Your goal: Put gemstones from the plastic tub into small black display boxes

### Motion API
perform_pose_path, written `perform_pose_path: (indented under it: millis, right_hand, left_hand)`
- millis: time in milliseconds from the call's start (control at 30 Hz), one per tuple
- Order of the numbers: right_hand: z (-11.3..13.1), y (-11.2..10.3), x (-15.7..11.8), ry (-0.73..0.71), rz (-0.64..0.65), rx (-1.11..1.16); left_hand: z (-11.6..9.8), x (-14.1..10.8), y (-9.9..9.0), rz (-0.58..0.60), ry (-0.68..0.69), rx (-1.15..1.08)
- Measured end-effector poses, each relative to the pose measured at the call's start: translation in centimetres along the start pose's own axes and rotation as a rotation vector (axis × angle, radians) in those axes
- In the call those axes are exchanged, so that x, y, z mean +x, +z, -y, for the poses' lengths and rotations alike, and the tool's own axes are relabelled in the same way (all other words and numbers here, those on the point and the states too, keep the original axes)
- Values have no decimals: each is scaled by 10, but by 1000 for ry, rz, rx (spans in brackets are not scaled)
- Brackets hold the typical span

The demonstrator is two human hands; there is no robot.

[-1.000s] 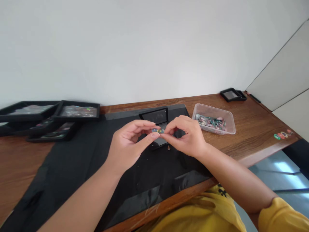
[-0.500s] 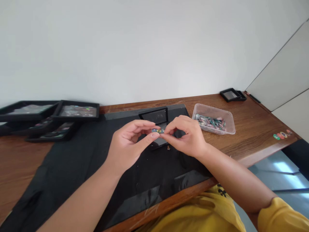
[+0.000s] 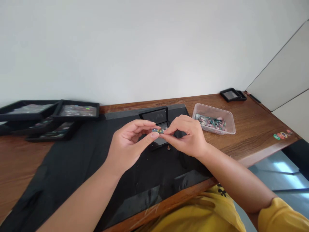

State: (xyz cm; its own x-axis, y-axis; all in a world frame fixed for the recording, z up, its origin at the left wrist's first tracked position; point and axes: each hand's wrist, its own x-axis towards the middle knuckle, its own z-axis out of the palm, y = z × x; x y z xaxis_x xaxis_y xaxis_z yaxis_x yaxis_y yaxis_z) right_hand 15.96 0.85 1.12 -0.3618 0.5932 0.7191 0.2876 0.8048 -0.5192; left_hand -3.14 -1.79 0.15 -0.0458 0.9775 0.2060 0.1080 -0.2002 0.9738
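Observation:
A small, thin blue-and-yellow patterned piece is pinched between the fingertips of both hands; its exact kind I cannot make out. My left hand grips its left end between thumb and fingers. On its right end, my right hand closes with thumb and forefinger. Just behind and below the fingers, a black hinged case stands with its lid raised, its lower half partly hidden by my hands. A tiny brownish bit lies on the black mat in front of the case.
A clear plastic tub of small colourful pieces stands right of my hands. Black trays holding shiny packets are stacked at the left. Small black frames lie at the back right, and several colourful stickers sit near the table's right edge.
Both hands stay in nearly the same place. The pinched piece looks slightly turned, its pale glare now gone from the left part.

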Motion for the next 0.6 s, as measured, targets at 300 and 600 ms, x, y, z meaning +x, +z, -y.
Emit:
perform_pose_path:
  millis: [300,600]
  right_hand:
    - [2,0,0,8,-28,-1]
    - [3,-1,0,24,-18,-9]
  left_hand:
    - [1,0,0,2,-13,-19]
    - [0,0,0,-8,-10,-26]
